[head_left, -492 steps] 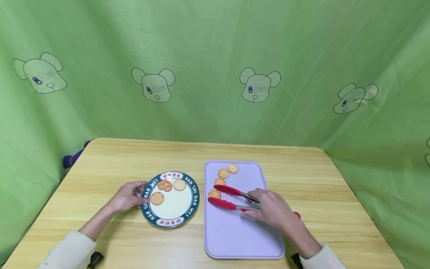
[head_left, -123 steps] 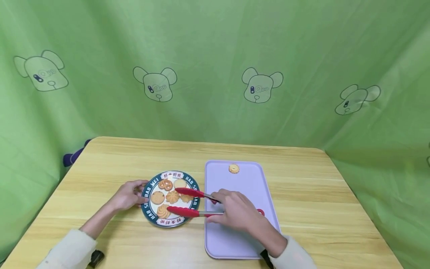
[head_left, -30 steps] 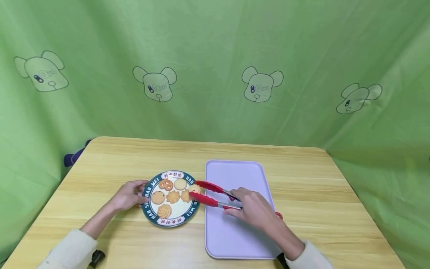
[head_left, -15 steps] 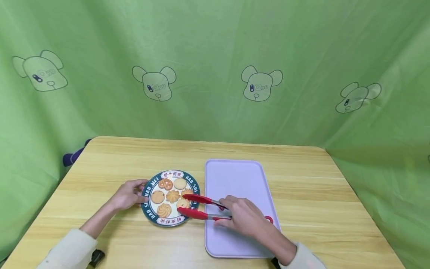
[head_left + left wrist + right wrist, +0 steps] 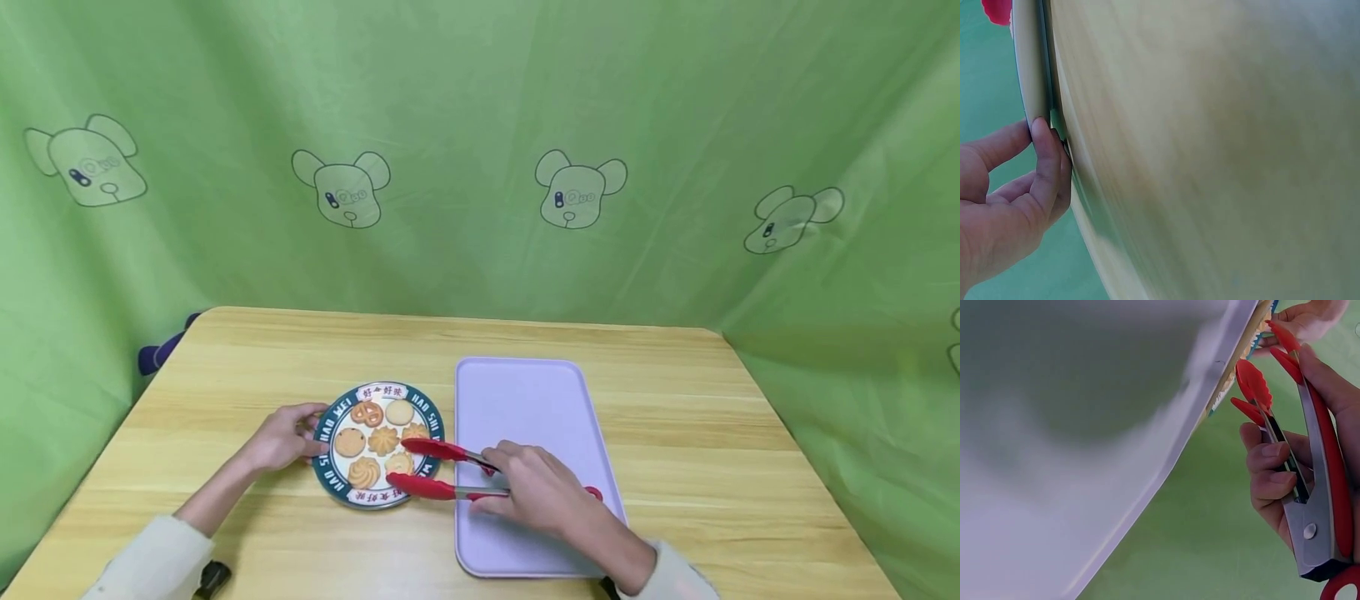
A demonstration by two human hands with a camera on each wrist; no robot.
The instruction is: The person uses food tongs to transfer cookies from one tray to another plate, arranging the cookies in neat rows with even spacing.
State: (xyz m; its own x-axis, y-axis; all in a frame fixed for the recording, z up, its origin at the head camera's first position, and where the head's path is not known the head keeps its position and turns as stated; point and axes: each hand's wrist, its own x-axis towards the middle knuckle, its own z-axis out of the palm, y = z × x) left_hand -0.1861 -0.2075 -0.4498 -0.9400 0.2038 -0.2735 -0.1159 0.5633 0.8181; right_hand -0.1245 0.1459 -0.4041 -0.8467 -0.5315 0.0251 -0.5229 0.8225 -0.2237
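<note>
In the head view my left hand point(image 5: 279, 439) holds the left rim of a round, green-edged plate point(image 5: 325, 467). The left wrist view shows thumb and fingers pinching the plate's edge point(image 5: 1030, 62). My right hand point(image 5: 534, 487) grips red-tipped metal tongs point(image 5: 431, 487), their arms spread apart over the plate's right side. Between the tips a ring-shaped cookie point(image 5: 397, 464) lies on the plate, partly covered. Around it are a pretzel-shaped cookie point(image 5: 367, 414), a pale round one point(image 5: 399, 412), a dotted round one point(image 5: 349, 442), a flower-shaped one point(image 5: 383, 441) and a swirled one point(image 5: 363, 473).
A lilac tray point(image 5: 525, 400) lies right of the plate, under my right hand. Both stand on a wooden table point(image 5: 697, 450). A green curtain point(image 5: 465, 275) with printed animal heads hangs behind. Something purple point(image 5: 159, 354) shows past the table's left edge.
Over these frames the tongs carried several cookies from the tray to the plate. The ring-shaped cookie came down at its lower right, and the tongs spread around it. The left hand stayed put.
</note>
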